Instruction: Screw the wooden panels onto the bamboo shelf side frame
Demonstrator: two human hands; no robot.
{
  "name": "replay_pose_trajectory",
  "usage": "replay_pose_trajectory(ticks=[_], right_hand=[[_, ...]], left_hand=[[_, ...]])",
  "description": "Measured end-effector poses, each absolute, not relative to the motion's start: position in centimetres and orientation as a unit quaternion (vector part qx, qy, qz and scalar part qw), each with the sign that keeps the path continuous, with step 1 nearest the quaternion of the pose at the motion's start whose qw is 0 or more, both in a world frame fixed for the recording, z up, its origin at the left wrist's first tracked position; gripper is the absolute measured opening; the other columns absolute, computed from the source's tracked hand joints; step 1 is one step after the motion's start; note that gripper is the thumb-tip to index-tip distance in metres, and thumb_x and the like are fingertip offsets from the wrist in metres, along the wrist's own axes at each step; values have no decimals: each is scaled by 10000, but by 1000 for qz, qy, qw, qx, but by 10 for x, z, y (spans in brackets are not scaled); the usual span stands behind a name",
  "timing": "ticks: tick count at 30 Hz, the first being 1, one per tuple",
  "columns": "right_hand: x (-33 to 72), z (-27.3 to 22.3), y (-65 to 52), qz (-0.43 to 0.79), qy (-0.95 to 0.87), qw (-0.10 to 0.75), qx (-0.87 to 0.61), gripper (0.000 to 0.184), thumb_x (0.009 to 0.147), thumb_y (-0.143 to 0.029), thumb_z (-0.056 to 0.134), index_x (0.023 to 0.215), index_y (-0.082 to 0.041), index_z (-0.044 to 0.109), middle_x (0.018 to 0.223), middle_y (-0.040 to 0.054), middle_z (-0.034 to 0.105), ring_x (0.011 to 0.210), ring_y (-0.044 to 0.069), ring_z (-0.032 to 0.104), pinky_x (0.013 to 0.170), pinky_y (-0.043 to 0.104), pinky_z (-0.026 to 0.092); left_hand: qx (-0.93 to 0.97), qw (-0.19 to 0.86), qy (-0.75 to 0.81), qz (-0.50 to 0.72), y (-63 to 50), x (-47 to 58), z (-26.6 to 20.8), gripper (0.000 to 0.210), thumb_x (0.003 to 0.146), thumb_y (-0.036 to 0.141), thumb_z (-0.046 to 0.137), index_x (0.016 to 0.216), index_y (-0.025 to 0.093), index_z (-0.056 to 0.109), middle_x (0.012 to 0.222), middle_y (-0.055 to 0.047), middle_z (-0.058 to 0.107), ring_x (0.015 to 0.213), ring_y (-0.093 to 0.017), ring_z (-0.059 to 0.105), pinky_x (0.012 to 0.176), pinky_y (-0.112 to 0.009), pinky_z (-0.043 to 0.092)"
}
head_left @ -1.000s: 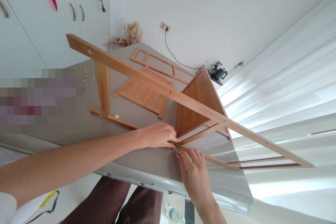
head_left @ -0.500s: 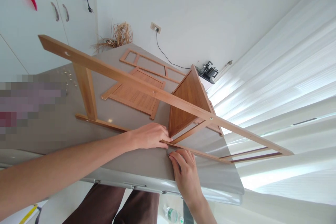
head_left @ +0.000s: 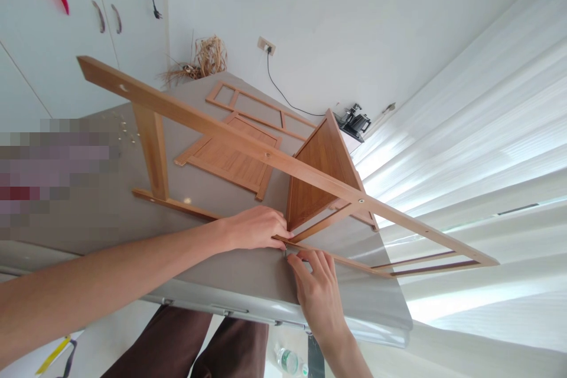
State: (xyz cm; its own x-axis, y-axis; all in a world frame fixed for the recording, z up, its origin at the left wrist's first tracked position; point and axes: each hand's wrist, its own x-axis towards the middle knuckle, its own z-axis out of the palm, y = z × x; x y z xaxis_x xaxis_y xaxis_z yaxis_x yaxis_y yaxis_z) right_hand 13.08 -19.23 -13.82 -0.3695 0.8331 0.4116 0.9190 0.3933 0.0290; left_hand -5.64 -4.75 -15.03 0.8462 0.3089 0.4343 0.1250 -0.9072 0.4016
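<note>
Here, left hand pinching wooden frame, right hand close

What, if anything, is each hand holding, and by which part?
The left hand grips the wooden frame by its lower rail, near the upright panel. Whether the right hand holds anything cannot be told.

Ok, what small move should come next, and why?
Probably a small turn by the right hand, with the left hand steadying the lower rail: a thin piece, too small to identify, shows between the right hand and the rail the left pinches.
</note>
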Motion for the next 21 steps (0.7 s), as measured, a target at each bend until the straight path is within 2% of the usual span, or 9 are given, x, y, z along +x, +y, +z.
replay_pose_trajectory(ticks=[6, 13, 16, 21], right_hand=[[125, -126, -193, -190, -838, 113, -499, 349, 931, 21, 374, 1058, -183, 627, 895, 71, 595, 840, 209, 530, 825, 385, 389], [119, -122, -193, -198, -842, 84, -494, 360, 912, 33, 385, 1103, -160, 623, 912, 89, 604, 870, 234, 529, 820, 408, 384], [122, -125, -193, -186, -840, 101, -500, 347, 923, 28, 390, 1091, -165, 625, 906, 83, 606, 856, 223, 531, 812, 397, 383], [130, -139, -193, -110, -814, 185, -540, 238, 964, -55, 484, 1052, -211, 640, 908, 51, 614, 850, 192, 545, 789, 347, 389]], left_hand=[[947, 176, 105, 248, -46, -56, -154, 253, 896, 331, 705, 1099, 190, 759, 903, -57, 783, 891, -191, 707, 759, -249, 479], [947, 173, 107, 249, -47, -57, -151, 266, 871, 299, 735, 1113, 190, 756, 899, -62, 782, 893, -192, 711, 758, -244, 483], [948, 173, 107, 244, -47, -57, -150, 258, 878, 312, 726, 1098, 182, 761, 896, -61, 783, 888, -197, 713, 747, -252, 484], [949, 173, 110, 238, -46, -57, -152, 249, 892, 311, 712, 1096, 178, 763, 905, -61, 785, 887, -202, 715, 759, -256, 485]])
